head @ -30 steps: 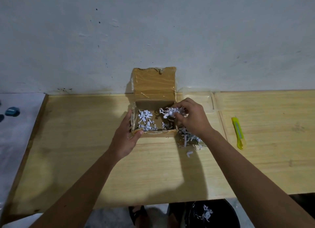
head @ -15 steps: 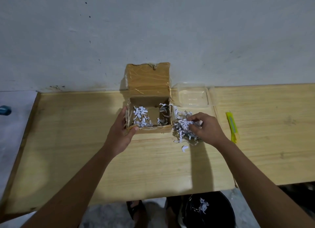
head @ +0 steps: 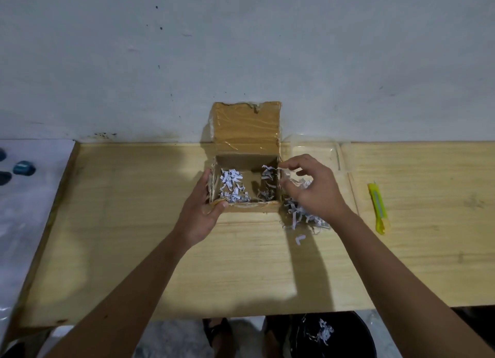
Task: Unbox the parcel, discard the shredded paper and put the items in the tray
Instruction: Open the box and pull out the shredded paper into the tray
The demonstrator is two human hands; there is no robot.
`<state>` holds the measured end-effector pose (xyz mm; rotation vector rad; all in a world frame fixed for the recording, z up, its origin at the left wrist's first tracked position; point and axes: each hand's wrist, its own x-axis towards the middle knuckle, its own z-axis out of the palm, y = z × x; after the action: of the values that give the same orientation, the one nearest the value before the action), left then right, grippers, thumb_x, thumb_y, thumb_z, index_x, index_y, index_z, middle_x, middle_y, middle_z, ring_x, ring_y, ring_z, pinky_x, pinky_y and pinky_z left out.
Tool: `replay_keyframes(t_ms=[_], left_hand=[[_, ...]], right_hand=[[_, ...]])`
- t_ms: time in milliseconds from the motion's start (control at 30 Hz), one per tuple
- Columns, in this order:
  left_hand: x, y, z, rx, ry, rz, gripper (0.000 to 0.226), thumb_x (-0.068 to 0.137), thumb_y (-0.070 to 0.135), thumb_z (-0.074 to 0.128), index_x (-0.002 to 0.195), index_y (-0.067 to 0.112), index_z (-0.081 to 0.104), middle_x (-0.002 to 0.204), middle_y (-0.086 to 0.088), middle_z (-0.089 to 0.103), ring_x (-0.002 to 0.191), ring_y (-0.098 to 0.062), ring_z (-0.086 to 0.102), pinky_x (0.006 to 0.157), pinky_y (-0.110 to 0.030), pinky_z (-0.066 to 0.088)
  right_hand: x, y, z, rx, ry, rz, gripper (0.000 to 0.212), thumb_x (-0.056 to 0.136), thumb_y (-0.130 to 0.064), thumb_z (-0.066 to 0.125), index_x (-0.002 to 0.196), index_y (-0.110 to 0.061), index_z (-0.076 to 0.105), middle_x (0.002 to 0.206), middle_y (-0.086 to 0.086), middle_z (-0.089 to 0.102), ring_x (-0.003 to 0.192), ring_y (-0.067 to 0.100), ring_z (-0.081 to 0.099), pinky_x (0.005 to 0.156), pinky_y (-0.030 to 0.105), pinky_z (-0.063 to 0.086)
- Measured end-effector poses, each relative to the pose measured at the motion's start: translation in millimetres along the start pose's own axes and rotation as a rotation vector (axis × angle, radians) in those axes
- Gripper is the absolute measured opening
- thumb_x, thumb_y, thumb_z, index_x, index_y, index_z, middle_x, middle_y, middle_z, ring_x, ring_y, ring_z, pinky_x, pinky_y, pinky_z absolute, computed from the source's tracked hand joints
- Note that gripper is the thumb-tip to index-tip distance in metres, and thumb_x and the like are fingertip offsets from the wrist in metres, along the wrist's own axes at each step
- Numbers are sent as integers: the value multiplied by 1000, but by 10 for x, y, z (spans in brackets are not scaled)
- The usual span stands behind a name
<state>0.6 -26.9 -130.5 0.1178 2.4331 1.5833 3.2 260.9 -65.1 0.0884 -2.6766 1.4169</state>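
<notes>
The open cardboard box (head: pixel 245 182) sits on the bench (head: pixel 415 250) against the wall, its taped lid flap standing up at the far side, and shredded paper (head: pixel 231 186) lies inside it in two clumps, one at the left and a smaller one at the right inner wall. The left hand (head: pixel 199 215) grips the box's near left corner, thumb over the front rim and fingers along the left wall, steadying it. The right hand (head: pixel 310 188) hovers just over the box's right wall with fingers loosely spread and holding nothing, its fingertips (head: pixel 284 166) right at the rim above the right-hand clump. That clump lies just to the left of and below those fingertips, so the right hand is plainly the nearer one for the next scoop, and the reach is short and downward into the box. A heap of removed shreds (head: pixel 301 213) lies on the bench beside the box's right wall, partly under the right hand. The clear plastic tray (head: pixel 340 156) stands behind that hand, by the wall. No packed items show among the paper yet. A bin (head: pixel 356 339) with some shreds in it stands below the bench's near edge.
</notes>
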Motion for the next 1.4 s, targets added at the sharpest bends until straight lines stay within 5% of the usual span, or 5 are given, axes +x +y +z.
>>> replay_keyframes(t_ms=[333, 567, 1033, 1200, 1400], left_hand=[[6, -102, 7, -119, -8, -25, 92, 95, 7, 73, 164, 36, 20, 162, 7, 44, 143, -7, 49, 117, -44, 45], [13, -138, 17, -144, -24, -29, 91, 93, 20, 74, 157, 57, 21, 151, 41, 41, 143, 4, 45, 109, -15, 43], [10, -140, 19, -131, -18, -37, 90, 95, 23, 74, 157, 59, 20, 154, 38, 41, 145, 5, 41, 116, -19, 39], [3, -120, 16, -155, -21, -36, 91, 95, 16, 74, 158, 56, 21, 149, 41, 44, 143, 5, 44, 108, -11, 41], [-9, -126, 18, -171, -33, -32, 90, 96, 15, 73, 160, 51, 21, 150, 48, 36, 143, 13, 38, 109, -6, 36]], right_hand=[[561, -209, 786, -97, -526, 70, 77, 78, -29, 89, 147, -24, 55, 143, -2, 57, 130, 12, 54, 105, 19, 39], [710, -82, 1078, -330, -739, 64, 72, 80, -25, 84, 146, -21, 56, 143, 10, 56, 132, 30, 53, 114, 37, 40], [720, -41, 1169, -99, -838, 200, 28, 90, -11, 77, 117, -18, 77, 116, -2, 74, 111, 18, 67, 102, 28, 52], [660, -81, 1122, -83, -789, 152, 24, 91, -9, 76, 114, -14, 77, 82, -14, 68, 72, 4, 61, 66, 10, 47], [693, -110, 912, -249, -555, 11, 30, 86, -36, 80, 114, -25, 75, 105, -6, 77, 98, 16, 70, 89, 33, 57]])
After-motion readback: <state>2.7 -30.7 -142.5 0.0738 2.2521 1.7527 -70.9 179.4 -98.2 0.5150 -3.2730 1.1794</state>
